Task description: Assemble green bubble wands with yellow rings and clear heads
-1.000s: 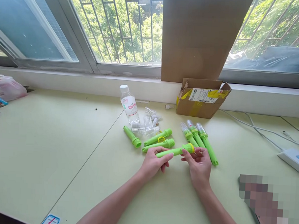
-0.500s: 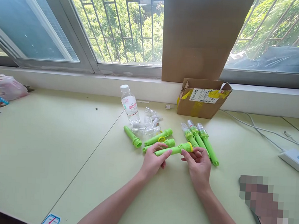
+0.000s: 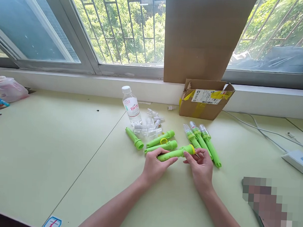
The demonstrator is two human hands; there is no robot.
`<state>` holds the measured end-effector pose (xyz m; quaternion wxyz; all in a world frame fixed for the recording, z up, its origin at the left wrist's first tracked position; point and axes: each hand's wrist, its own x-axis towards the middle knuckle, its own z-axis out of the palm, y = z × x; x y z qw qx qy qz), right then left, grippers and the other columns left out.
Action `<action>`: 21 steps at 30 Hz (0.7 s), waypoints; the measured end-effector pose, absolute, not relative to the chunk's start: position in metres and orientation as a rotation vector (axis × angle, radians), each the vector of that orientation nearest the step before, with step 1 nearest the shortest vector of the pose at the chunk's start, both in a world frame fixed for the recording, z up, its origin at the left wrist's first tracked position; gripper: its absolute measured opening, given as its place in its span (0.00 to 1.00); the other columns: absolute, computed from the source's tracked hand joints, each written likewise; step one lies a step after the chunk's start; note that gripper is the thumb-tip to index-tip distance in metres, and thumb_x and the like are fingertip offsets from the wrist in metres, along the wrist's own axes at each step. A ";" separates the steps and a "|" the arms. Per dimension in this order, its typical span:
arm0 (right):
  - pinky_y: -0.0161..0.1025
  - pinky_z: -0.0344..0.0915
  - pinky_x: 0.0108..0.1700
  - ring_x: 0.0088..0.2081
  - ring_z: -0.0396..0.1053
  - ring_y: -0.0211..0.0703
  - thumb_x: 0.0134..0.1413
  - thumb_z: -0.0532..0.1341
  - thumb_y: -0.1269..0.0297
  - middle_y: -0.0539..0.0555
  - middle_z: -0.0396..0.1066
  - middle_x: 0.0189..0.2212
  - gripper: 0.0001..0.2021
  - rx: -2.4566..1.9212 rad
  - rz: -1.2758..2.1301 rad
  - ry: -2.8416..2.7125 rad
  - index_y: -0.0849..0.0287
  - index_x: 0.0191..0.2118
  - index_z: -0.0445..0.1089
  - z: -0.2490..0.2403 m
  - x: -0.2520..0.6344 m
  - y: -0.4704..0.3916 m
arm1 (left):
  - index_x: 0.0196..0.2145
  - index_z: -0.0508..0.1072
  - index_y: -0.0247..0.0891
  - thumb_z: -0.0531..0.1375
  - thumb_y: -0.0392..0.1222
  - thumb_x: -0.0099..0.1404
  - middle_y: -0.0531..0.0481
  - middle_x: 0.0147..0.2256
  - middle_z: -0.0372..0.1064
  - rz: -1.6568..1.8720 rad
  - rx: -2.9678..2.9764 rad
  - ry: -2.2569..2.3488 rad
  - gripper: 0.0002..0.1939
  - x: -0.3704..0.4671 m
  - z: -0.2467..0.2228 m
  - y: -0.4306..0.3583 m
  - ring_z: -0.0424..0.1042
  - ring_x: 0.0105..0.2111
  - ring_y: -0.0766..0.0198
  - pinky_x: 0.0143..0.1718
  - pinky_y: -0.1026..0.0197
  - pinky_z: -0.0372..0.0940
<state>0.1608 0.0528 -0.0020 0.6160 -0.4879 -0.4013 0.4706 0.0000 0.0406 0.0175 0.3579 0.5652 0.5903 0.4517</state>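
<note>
On my feed, I have one light-green tube (image 3: 173, 154) at five o'clock from the view's centre, tilted, narrower end towards eight, wider, ridged end between two and three. A yellow ring (image 3: 193, 149) sits at that ridged end; I can't tell how firmly.

Single head cam, facing forward and down across table (image 3: 49, 145), left hand (image 3: 154, 166) and right hand (image 3: 202, 169) mid-range, window (image 3: 121, 26) beyond.
</note>
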 end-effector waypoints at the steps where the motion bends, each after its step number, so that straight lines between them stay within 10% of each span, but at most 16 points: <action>1: 0.41 0.75 0.30 0.33 0.73 0.44 0.41 0.72 0.60 0.50 0.72 0.31 0.20 -1.118 1.084 -0.933 0.56 0.34 0.60 -0.002 0.161 0.053 | 0.29 0.76 0.36 0.67 0.53 0.51 0.50 0.25 0.72 1.161 1.432 1.515 0.16 0.000 0.018 0.040 0.69 0.24 0.63 0.25 0.63 0.63; 12: 0.41 0.75 0.26 0.34 0.75 0.45 0.41 0.71 0.58 0.53 0.68 0.46 0.20 -1.130 1.180 -1.004 0.54 0.35 0.60 0.000 0.160 0.048 | 0.18 0.65 0.37 0.64 0.57 0.55 0.55 0.14 0.62 1.033 1.084 1.375 0.23 -0.009 0.027 0.052 0.59 0.12 0.71 0.15 0.66 0.56; 21: 0.42 0.75 0.28 0.29 0.74 0.44 0.43 0.71 0.60 0.48 0.73 0.27 0.19 -1.091 1.125 -0.943 0.55 0.36 0.61 -0.001 0.160 0.050 | 0.32 0.72 0.39 0.69 0.51 0.49 0.53 0.27 0.69 1.179 1.520 1.457 0.17 -0.006 0.021 0.047 0.68 0.27 0.64 0.28 0.64 0.62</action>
